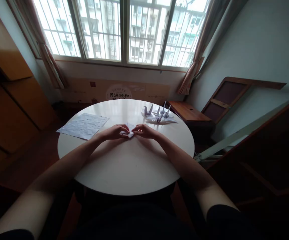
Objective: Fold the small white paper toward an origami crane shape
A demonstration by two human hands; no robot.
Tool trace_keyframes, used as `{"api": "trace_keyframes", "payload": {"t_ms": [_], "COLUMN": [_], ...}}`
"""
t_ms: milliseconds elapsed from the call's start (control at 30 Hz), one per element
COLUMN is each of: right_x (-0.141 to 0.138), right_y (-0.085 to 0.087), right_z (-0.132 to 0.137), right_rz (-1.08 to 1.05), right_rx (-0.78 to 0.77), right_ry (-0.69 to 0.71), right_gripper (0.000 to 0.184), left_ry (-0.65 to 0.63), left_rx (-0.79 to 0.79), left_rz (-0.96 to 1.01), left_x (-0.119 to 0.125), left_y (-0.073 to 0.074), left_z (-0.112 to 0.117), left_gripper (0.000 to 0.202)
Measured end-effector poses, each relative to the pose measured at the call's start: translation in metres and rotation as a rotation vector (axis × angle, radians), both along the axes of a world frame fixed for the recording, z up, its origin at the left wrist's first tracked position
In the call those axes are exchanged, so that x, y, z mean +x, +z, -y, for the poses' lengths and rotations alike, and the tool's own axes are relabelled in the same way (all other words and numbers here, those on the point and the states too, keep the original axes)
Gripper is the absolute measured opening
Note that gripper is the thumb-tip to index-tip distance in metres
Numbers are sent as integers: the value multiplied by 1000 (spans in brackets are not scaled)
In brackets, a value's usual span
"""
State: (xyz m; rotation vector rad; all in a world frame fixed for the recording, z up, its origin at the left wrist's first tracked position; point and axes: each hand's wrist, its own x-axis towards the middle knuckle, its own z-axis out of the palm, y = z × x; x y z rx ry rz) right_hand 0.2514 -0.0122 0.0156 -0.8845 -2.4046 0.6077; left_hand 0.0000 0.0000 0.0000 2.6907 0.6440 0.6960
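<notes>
Between my hands, near the middle of the round white table (126,173), is a small folded piece of white paper (128,134). My left hand (116,131) grips its left side with the fingers closed. From the right, my right hand (144,130) pinches the paper's other side, fingertips close to those of the left. Part of the paper is hidden behind the fingers. A creased, unfolded paper sheet (84,125) lies flat to the left of my left hand. Several folded paper cranes (159,115) stand beyond my right hand, at the table's far right.
A wooden bench-like piece (188,111) stands just past the table's right edge. Behind the table, a printed cardboard panel (84,91) leans below the barred window (144,33). Wooden cabinets (14,106) line the left side, and a dark slanted panel (264,160) rises at right.
</notes>
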Motion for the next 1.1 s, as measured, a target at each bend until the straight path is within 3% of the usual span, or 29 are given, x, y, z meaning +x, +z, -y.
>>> {"api": "trace_keyframes", "payload": {"t_ms": [433, 600, 767, 967, 1100], "right_x": [-2, -4, -9, -18, -24], "right_y": [-10, -13, -15, -17, -18], "right_z": [-4, -7, -6, -2, 1], "right_rz": [-12, -27, -14, 102, 131], "right_rx": [101, 97, 83, 145, 149], "right_ry": [43, 24, -19, -147, -266], "right_gripper": [14, 12, 16, 12, 18], "left_ry": [51, 53, 70, 63, 48], "left_rx": [-49, -18, 0, -16, -52], "left_rz": [-6, -9, -19, 57, 104], "left_x": [1, 2, 3, 2, 1], "left_y": [-3, 3, 9, 1, -2], "left_z": [-1, 3, 6, -1, -4], "left_gripper": [35, 33, 25, 48, 38]}}
